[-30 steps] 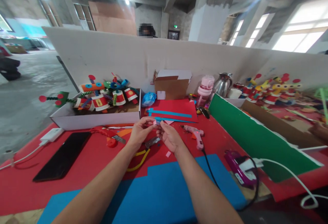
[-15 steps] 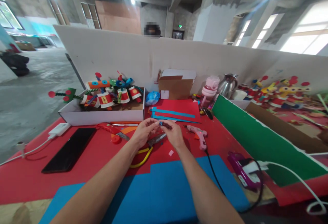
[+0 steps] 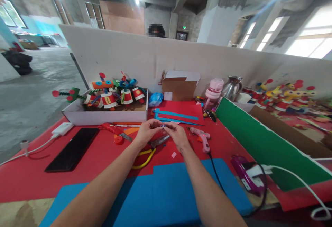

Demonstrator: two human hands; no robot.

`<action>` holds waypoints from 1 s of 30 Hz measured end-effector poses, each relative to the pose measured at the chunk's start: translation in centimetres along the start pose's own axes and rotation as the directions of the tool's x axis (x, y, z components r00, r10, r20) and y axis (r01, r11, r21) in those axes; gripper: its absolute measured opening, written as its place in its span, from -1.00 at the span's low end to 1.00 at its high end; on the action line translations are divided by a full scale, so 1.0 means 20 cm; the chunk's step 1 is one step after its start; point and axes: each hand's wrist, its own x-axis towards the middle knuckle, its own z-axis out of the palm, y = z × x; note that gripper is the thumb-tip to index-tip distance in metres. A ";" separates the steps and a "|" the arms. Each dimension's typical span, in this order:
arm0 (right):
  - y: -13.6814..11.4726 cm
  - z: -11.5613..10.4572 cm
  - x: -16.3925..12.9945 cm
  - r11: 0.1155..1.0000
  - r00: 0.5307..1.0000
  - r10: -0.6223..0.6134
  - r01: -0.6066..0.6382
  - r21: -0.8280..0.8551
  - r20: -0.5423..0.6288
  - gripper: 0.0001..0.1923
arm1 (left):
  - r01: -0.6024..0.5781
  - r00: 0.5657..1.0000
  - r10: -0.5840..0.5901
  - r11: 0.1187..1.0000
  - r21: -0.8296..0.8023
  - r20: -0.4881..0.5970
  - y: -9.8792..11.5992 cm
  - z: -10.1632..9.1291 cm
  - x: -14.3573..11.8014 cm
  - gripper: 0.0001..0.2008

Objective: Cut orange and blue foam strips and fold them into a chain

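Hands meet above the red tabletop (image 3: 85, 157): left hand (image 3: 145, 134) and right hand (image 3: 175, 135) share a pinching grip on a small blue-and-white striped piece (image 3: 163, 125), over yellow-handled pliers (image 3: 147, 152).

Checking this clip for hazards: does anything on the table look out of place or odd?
The pink glue gun lies on its side on the red table cover, cord attached, close to the right hand. Nothing looks spilled or broken.
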 end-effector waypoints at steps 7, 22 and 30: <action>0.00 -0.01 0.00 0.999 1.000 0.015 -0.014 0.044 -0.027 -0.76 | -0.011 1.000 0.011 1.000 0.017 -0.017 0.01 -0.01 0.00 -0.75; 0.00 -0.02 0.00 0.942 0.985 0.164 -0.173 0.287 0.055 -0.62 | -0.077 0.997 0.075 0.994 0.079 0.022 0.02 -0.01 0.00 -0.83; -0.01 -0.01 -0.01 0.950 0.984 0.163 -0.176 0.256 0.072 -0.67 | -0.158 0.986 0.152 0.983 0.090 0.073 -0.01 0.00 0.01 -0.78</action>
